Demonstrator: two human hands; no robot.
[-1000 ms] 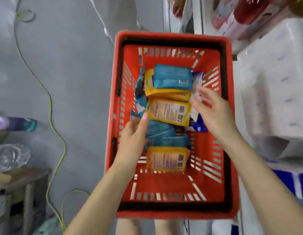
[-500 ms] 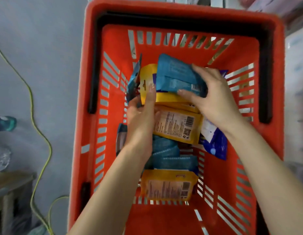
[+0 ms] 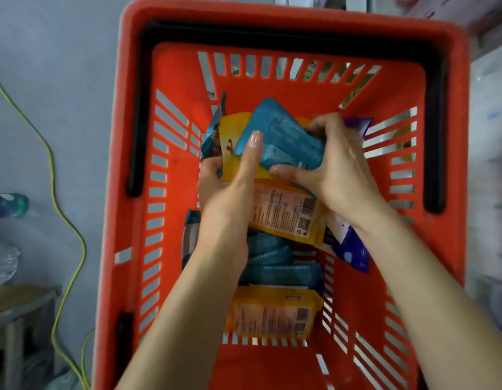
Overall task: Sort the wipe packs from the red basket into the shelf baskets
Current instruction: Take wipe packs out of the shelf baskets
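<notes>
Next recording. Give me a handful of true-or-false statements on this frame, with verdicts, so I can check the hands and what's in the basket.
1. The left hand and the right hand both reach inside the red basket. True.
2. The right hand grips a blue wipe pack. True.
3. The left hand holds nothing. False: it grips the upper yellow pack, with its thumb on the blue wipe pack.
4. The red basket holds only blue packs. False: yellow packs and a purple pack are in it too.
5. The near yellow pack is being lifted. False: it lies flat on the basket floor, untouched.
</notes>
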